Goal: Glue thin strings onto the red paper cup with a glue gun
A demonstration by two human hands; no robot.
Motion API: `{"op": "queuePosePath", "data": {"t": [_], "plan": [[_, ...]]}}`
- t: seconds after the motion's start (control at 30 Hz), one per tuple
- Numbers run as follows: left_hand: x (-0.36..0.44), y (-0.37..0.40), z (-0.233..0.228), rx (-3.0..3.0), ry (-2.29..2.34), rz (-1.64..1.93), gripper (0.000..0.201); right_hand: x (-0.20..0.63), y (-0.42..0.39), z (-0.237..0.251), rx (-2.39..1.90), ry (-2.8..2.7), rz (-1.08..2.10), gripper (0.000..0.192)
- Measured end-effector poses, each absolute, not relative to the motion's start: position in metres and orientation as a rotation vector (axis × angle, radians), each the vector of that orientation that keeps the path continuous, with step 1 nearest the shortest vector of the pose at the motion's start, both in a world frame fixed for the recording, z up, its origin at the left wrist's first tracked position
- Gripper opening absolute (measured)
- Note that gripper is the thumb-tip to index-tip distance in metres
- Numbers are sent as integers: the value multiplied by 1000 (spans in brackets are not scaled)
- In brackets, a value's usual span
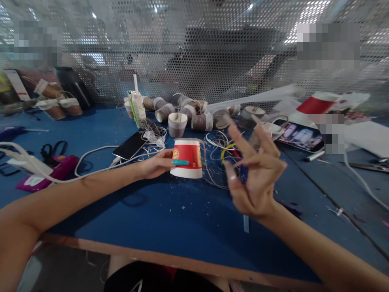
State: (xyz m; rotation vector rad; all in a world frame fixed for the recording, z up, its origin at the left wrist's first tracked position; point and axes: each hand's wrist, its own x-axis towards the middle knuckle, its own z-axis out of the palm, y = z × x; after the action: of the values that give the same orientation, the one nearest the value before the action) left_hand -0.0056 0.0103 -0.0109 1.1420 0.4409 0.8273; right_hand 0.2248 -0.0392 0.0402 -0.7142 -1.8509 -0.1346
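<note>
Head view: blue table (170, 219) before perforated mesh wall (212, 61), left grip (158, 164) round red cup (187, 158), right grip (258, 174) splayed, empty

A blue table (170, 219) carries a dark phone (129, 146) lying flat with a white cable (91, 153) beside it, and a small drink carton (137, 106) with a straw stands upright behind it. A heap of brown paper cups (188, 111) lies along the perforated metal screen (194, 52). A pink case (51, 172) and black scissors (53, 149) sit at the left; a tablet (300, 137) lies at the right.
</note>
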Motion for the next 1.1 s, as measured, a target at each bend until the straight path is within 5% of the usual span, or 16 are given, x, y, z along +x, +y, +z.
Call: {"op": "queuePosePath", "data": {"t": [0.27,1.1], "plan": [[-3,9,-7,1143,403,829,51,218,-58,42,-792,-2226,-614,18],[-6,11,-11,1140,405,824,50,215,-60,35,-805,-2215,-698,23]]}}
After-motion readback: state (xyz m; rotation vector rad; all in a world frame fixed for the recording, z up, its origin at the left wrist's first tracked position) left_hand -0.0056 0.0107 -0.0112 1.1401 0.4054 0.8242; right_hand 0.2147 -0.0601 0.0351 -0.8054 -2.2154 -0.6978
